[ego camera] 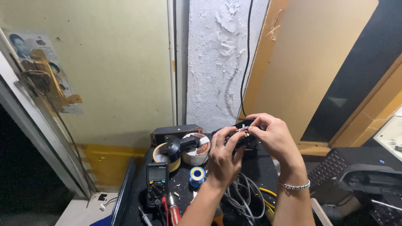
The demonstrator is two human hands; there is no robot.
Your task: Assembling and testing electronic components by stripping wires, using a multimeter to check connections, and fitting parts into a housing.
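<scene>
Both my hands hold up a small black device (247,141) with thin wires on top, above the back of a dark workbench (184,184). My left hand (224,157) grips its left side from below, fingers curled around it. My right hand (272,136), with a silver bracelet at the wrist, pinches the wires at the top of the device with thumb and fingertips. Most of the device is hidden behind my fingers.
On the bench stand a black multimeter (156,184) with red probes, a blue solder spool (197,175), tape rolls (197,150), a black box (176,133) and grey cables (243,196). A black cable (247,62) hangs down the wall. Black equipment (364,178) sits at right.
</scene>
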